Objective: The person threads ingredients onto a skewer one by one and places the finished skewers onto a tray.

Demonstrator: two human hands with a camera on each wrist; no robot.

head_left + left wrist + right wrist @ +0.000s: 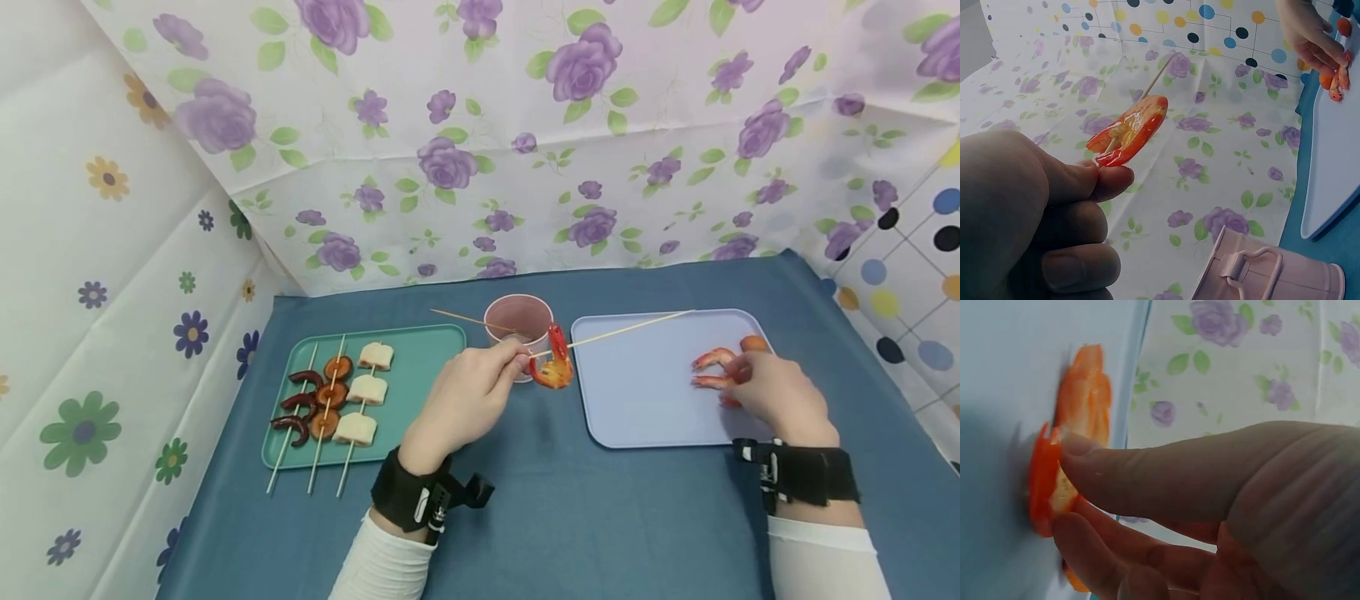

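Behind a blue tablecloth (540, 508) hangs a flowered curtain (450, 200); at the frame's centre, the left hand (467, 400) pinches a skewer (637, 329) bearing one shrimp (553, 372), thumb against forefinger. At right, the right hand (783, 396) closes thumb and fingertips around another shrimp (1041, 484) over the pale tray (637, 400). A pink cup (517, 310) stands mid-frame, and the green tray (420, 358), left, carries three loaded skewers (325, 396).

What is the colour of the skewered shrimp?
The skewered shrimp is orange and red; the left wrist view shows it best.
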